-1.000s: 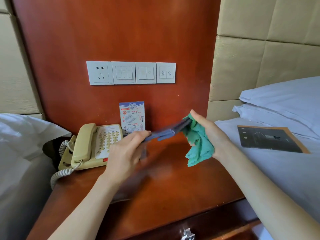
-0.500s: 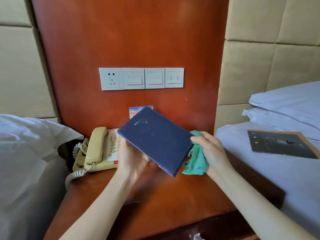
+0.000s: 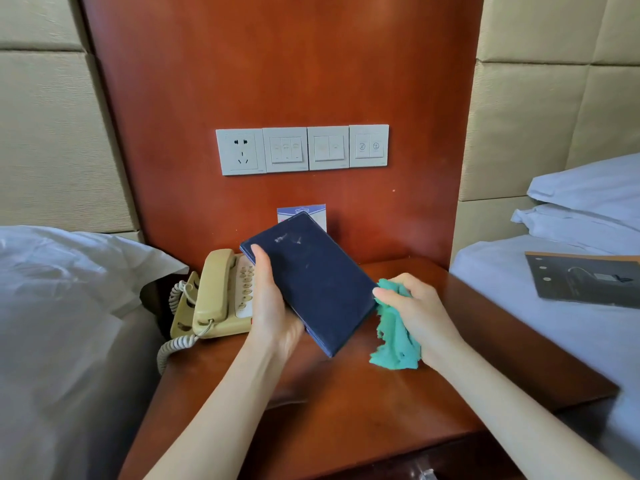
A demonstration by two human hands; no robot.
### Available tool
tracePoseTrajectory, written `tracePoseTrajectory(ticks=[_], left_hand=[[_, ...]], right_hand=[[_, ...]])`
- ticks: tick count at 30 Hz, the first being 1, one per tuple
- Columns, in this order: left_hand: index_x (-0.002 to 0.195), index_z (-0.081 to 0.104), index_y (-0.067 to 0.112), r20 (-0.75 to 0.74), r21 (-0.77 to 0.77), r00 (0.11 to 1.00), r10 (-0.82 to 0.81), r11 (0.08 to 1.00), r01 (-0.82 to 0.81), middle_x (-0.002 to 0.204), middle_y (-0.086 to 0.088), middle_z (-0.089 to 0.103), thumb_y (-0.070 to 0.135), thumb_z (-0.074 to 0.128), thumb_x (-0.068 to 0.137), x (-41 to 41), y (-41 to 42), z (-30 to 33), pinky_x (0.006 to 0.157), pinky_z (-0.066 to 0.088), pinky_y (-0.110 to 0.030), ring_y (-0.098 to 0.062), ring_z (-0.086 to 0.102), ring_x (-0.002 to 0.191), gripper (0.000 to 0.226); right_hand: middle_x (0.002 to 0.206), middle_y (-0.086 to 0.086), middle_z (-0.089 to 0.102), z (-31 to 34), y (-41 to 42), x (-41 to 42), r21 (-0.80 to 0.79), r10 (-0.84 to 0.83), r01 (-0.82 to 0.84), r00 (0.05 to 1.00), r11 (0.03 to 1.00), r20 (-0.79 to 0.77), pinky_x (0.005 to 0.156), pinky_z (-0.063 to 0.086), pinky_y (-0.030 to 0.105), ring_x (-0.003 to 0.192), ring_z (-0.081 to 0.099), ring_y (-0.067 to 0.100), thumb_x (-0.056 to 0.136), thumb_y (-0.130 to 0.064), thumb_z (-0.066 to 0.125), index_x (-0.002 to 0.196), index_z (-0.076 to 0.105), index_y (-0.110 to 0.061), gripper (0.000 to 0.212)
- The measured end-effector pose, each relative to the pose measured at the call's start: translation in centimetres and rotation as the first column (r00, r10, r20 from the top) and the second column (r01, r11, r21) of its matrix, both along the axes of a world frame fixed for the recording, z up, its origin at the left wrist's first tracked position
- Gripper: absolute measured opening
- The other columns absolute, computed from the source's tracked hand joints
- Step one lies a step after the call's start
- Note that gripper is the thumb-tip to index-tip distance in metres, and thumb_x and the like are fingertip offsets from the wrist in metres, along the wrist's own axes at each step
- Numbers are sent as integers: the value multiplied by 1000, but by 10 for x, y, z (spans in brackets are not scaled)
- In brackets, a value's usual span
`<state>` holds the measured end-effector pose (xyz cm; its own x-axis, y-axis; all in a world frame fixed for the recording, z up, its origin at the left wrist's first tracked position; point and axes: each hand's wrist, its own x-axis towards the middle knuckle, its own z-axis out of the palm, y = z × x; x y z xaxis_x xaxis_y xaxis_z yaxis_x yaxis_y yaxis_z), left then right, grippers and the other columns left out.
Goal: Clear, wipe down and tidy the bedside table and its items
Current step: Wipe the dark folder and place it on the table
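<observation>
My left hand (image 3: 273, 303) grips a dark blue folder (image 3: 313, 278) by its left edge and holds it tilted above the wooden bedside table (image 3: 363, 410), cover facing me. Pale smudges show near the folder's top. My right hand (image 3: 420, 313) clutches a crumpled green cloth (image 3: 393, 337) against the folder's lower right edge. A beige corded telephone (image 3: 214, 296) sits at the table's back left, partly hidden by my left hand. A small printed card (image 3: 317, 213) leans against the wall behind the folder, mostly covered.
A white socket and switch panel (image 3: 301, 148) is mounted on the red-brown wall panel. Beds with white linen flank the table on both sides. A dark booklet (image 3: 585, 280) lies on the right bed, below pillows (image 3: 588, 202). A drawer handle (image 3: 424, 474) shows at the bottom edge.
The folder went from edge-on and flat to tilted up with its cover facing me. My right hand with the cloth moved from the folder's far end to its lower right edge.
</observation>
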<state>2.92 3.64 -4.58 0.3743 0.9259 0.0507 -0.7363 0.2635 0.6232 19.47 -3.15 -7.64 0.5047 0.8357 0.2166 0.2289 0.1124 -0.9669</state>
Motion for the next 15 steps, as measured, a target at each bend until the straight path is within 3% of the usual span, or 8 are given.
tracePoseTrajectory(ticks=[3,5,7,9,11,13,15], left_hand=[[128,58,21,-26,-5,999,-30,1000,30,112,-4,72,74,51,78,1,3,-4,72,61,-39,-22,71,97,73],[125,60,24,-80,-16,996,-48,999,47,108,-4,74,77,51,76,5,4,-8,65,60,-37,-22,73,93,73],[118,69,23,-143,39,984,-110,992,117,110,-7,73,79,47,75,10,1,-12,66,60,-34,-22,72,96,74],[101,77,21,-150,110,976,-156,979,174,108,-8,73,78,46,73,13,-1,-16,69,59,-33,-22,71,97,71],[101,77,16,-114,123,978,-174,974,187,104,-7,73,75,48,76,12,0,-20,74,58,-32,-20,71,96,70],[104,76,11,-62,107,968,-243,963,248,107,-8,72,71,47,82,9,2,-22,76,57,-30,-19,71,97,70],[99,78,16,-77,117,962,-263,956,271,112,-8,72,70,52,79,10,2,-23,74,58,-33,-20,70,100,63]], right_hand=[[99,-5,53,14,-4,-1,189,-197,155,954,970,227,58,46,10,85,61,11,94,-26,55,95,57,-25,2],[108,-10,41,22,-7,-10,349,-215,101,927,932,307,66,43,2,98,54,5,95,-16,49,103,55,-32,19],[111,-10,37,24,-7,-26,434,-176,-36,882,900,438,81,37,-1,107,47,-3,90,-12,47,116,56,-28,32],[115,-8,43,16,-2,-43,411,-89,-196,811,890,579,91,33,3,111,46,-5,88,-11,52,125,51,-23,39],[115,-2,51,7,5,-48,411,-112,-271,705,870,701,91,39,11,108,50,4,87,-6,59,116,54,-15,31],[110,8,55,7,16,-35,507,-323,-215,555,835,767,85,45,31,98,52,22,82,0,63,103,65,-7,22],[106,9,54,18,26,-19,591,-487,-4,563,807,668,77,46,42,91,48,26,81,-2,67,100,71,-10,21]])
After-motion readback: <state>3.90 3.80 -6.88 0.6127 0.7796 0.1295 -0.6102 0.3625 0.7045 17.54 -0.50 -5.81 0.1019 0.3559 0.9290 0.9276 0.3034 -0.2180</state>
